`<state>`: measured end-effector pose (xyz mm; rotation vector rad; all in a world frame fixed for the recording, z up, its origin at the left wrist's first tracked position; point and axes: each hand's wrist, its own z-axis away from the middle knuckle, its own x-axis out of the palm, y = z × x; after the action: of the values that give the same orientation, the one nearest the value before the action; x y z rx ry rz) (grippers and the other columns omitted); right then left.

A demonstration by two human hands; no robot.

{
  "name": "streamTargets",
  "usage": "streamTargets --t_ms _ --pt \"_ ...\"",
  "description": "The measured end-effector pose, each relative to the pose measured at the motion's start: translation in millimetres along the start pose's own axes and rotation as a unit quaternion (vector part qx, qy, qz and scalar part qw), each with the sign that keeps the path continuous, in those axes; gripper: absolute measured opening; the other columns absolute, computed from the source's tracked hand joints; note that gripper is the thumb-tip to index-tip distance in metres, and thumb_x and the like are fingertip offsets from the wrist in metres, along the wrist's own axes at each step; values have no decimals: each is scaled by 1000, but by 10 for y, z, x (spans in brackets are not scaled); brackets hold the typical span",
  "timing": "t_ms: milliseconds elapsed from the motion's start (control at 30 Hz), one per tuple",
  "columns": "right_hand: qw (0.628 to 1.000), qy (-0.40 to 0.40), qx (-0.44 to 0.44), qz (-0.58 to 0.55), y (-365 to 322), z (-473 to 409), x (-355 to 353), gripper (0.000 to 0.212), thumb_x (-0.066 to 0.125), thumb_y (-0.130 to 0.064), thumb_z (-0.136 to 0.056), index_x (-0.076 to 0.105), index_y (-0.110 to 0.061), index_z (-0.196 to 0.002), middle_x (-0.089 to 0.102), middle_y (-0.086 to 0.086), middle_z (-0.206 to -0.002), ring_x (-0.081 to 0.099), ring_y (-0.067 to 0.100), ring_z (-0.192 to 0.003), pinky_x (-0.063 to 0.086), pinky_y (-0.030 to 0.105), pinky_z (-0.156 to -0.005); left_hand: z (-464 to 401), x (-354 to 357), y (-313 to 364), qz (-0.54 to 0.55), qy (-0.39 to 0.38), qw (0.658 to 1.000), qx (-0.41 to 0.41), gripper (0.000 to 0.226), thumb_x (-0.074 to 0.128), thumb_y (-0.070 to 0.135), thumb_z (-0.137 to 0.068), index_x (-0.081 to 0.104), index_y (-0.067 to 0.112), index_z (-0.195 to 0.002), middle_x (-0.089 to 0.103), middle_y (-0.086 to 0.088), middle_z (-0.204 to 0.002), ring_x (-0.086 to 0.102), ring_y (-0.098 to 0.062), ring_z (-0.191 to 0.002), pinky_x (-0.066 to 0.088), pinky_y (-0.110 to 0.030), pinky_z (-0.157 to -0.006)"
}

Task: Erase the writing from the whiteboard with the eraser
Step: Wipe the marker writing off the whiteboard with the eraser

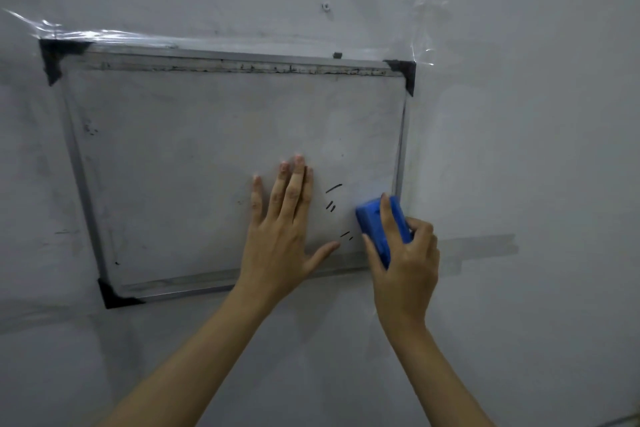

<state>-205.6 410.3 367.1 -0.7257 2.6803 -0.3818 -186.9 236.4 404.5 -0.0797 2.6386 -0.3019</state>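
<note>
The whiteboard has small black marks at four o'clock. The left hand presses flat; the right hand grips the blue eraser.

Clear tape glints on a grey wall, a small screw anchor above (a grey tape strip lower right).
</note>
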Motion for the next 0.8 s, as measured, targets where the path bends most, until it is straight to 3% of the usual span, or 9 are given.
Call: streamTargets --t_ms 133,233,500,633,800 --pt "998 27 -29 54 -60 -212 -2 69 75 -32 -82 46 -26 -143 53 13 -107 55 24 -87 49 33 -71 -11 -1 12 1 -6 1000 -3 108 35 78 -84 4 1 -153 -3 -16 -162 -3 -31 -150 3 -57 -119" --pt "997 60 -1 55 -248 -525 -7 68 72 -33 -83 43 -28 -145 53 14 -111 55 24 -90 49 32 -73 -10 -21 48 7 -3 1000 -8 107 32 78 -85 6 0 -153 -1 -17 -162 -2 -31 -150 3 -58 -119" --pt "995 33 -76 56 -294 -190 50 69 77 -31 -80 47 -24 -143 57 15 -107 58 27 -88 51 36 -70 24 -38 -51 3 2 1000 -13 108 33 79 -84 8 -1 -152 1 -19 -161 -1 -33 -150 3 -58 -119" --pt "996 62 -41 49 -466 -445 73 67 70 -34 -85 42 -27 -145 53 13 -111 52 23 -92 49 33 -76 86 -20 -118 -8 -4 1000 -23 110 35 79 -82 6 -1 -153 -1 -18 -161 -2 -33 -149 3 -58 -119" --pt "996 36 -58 54 -385 -51 78 69 78 -29 -79 49 -22 -141 58 16 -107 57 26 -89 51 34 -71 125 -20 -153 7 9 1000 -18 111 37 80 -82 8 -1 -152 0 -18 -162 -1 -33 -150 3 -58 -119"
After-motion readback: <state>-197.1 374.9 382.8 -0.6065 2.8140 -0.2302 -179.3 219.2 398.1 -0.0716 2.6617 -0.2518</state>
